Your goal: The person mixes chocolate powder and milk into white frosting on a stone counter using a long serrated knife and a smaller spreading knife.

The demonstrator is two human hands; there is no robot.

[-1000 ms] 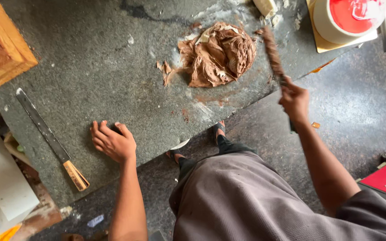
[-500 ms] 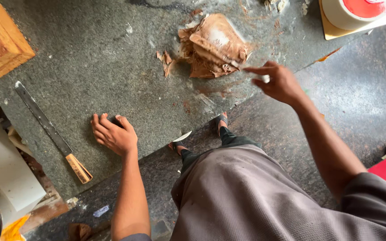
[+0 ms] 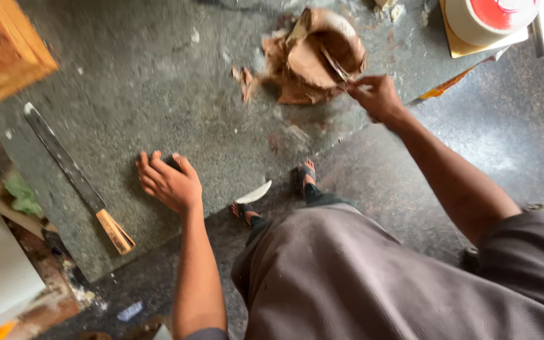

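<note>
On stone slab [image 3: 158,94], two hands, one knife [image 3: 77,179], one husk pile [image 3: 313,56]

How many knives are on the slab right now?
1. The knife lies at the slab's left edge, wooden handle toward the person, beyond the left hand. Others may be out of frame.

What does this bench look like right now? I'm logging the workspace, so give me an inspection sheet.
Surface: grey speckled stone slab, dusty, with brown crumbs.
Job's things: crumpled brown fibrous husk pile; thin strip pinched at its edge.
Clutter: long flat metal blade with wooden handle; wooden block; white tub with red lid.
Hands: left hand flat on slab; right hand pinching the strip.
Cables: nothing seen.
Surroundings: dark floor, sandalled feet, scraps at left.
</note>
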